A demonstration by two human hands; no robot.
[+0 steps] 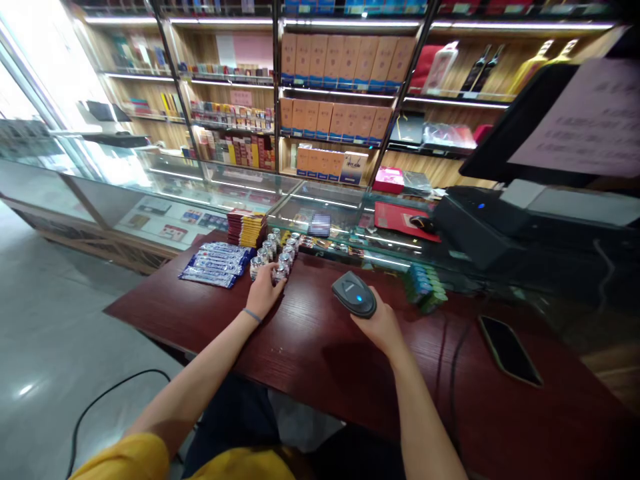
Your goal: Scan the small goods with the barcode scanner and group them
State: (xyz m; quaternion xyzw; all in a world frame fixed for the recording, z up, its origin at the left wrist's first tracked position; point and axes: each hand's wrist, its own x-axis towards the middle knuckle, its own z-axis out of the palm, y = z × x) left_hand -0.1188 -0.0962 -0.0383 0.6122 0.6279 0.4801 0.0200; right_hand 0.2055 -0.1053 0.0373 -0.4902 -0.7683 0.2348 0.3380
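My right hand (383, 323) grips a black barcode scanner (353, 293) with a blue light, held above the dark red table. My left hand (265, 290), with a thin band at its wrist, reaches to a cluster of small silver-topped jars (289, 250) standing in rows. Its thumb and fingers close around the nearest jar (280, 272), which still stands among the others. Left of the jars lie several blue and silver packets (216, 263). Behind these stands a stack of dark red and yellow packs (246, 228).
Green and blue small boxes (425, 288) stand right of the scanner, and a phone (510, 350) lies farther right. A glass display counter (240, 187) runs behind the table (305, 333). A monitor (540, 127) rises at the right. A cable (115, 383) trails on the floor.
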